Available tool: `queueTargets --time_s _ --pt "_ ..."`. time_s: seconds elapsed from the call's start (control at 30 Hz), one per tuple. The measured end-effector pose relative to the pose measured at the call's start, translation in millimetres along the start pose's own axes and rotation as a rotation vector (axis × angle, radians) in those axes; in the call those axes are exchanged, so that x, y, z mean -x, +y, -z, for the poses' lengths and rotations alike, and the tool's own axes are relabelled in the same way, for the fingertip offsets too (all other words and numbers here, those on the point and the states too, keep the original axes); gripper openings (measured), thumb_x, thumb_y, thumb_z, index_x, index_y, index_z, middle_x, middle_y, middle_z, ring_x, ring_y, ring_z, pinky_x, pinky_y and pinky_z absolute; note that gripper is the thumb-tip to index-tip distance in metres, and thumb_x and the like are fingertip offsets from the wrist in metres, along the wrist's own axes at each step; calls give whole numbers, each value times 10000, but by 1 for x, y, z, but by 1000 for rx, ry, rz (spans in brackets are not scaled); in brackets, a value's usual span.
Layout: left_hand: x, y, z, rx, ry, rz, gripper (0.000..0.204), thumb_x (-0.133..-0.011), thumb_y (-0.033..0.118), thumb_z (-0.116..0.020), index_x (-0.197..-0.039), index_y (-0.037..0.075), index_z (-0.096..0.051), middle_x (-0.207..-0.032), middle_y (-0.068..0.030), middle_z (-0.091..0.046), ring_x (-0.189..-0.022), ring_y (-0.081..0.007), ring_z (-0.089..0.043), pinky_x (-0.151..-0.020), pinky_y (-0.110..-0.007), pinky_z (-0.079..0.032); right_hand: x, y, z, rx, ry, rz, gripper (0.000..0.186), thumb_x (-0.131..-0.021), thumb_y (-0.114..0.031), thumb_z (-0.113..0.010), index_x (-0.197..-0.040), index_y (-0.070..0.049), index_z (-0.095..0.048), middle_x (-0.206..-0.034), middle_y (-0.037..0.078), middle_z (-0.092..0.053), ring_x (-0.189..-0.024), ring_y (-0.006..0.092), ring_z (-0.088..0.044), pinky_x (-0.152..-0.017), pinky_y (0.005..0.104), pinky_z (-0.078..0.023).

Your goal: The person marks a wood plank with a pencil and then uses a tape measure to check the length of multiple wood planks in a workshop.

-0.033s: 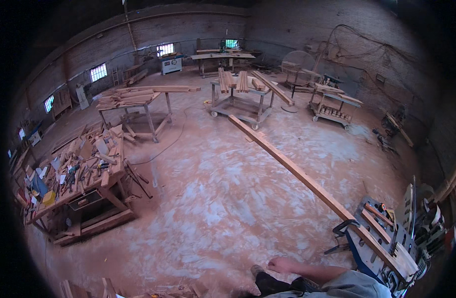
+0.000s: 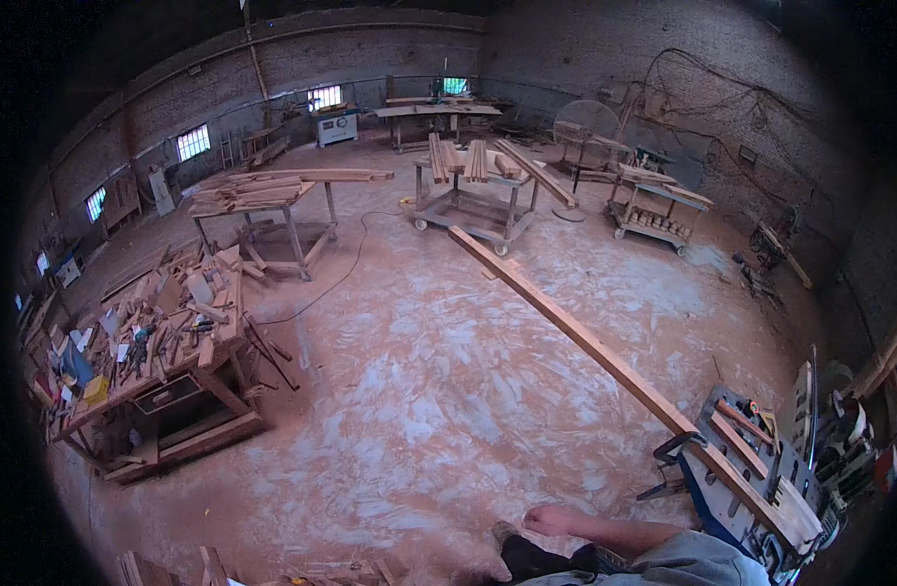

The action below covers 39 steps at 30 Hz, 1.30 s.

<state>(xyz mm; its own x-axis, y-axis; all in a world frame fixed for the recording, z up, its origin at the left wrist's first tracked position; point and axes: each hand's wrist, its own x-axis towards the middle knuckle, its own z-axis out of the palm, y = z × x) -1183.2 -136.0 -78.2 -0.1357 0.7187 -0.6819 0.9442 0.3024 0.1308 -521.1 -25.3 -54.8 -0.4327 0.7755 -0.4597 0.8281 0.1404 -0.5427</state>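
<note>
My right hand [image 2: 558, 520] shows at the lower edge, its bare forearm coming in from the right out of a grey sleeve [image 2: 683, 565]. The fingers lie stretched out to the left and nothing is in them. Under the hand sits something dark [image 2: 532, 562] that I cannot make out. My left hand is out of the picture. Nearest to the right hand is a long wooden plank [image 2: 585, 342]. Its near end rests on a blue machine stand [image 2: 732, 469] at the lower right, and it runs away across the sawdust floor.
A cluttered workbench [image 2: 146, 352] stands at the left. Further back are a table stacked with planks [image 2: 263, 188], a wheeled trolley with boards [image 2: 478, 186] and a cart [image 2: 654, 207]. A cable [image 2: 341, 275] trails over the floor. Brick walls enclose the hall.
</note>
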Motion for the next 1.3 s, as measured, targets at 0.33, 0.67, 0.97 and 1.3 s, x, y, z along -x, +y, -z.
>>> queueTargets --time_s 0.33,0.67,0.97,1.3 --pt "165 137 165 1461 692 -167 268 -932 290 -576 -1083 72 -616 -884 -79 -669 -725 -168 -638 -551 -263 -480 -38 -125 77 -427 29 285 402 -907 -279 -627 -1215 -21 -611 -1057 189 -687 -989 316 -666 -872 385 -525" --pt "128 362 74 2258 202 -144 347 -953 283 -575 -1197 37 -598 -1141 -97 -646 -1031 -210 -640 -885 -389 -531 -47 -245 118 -197 -112 875 646 -790 -211 -751 -1337 -13 -471 -1341 221 -472 -1241 419 -464 -1046 465 -411" --pt "123 440 19 2126 102 193 393 -969 359 -572 -1186 32 -551 -987 -39 -644 -751 -114 -632 -578 -240 -523 -41 -200 113 183 -256 849 791 -693 -264 -838 -1331 0 -452 -1350 281 -399 -1211 468 -460 -991 485 -444" --pt "165 416 -5 2115 253 134 445 -995 289 -541 -1380 83 -453 -936 1 -618 -810 -76 -591 -692 -225 -507 -59 -197 73 -202 -762 630 670 -836 -292 -740 -1362 -22 -424 -1227 184 -555 -1125 352 -578 -936 430 -499"
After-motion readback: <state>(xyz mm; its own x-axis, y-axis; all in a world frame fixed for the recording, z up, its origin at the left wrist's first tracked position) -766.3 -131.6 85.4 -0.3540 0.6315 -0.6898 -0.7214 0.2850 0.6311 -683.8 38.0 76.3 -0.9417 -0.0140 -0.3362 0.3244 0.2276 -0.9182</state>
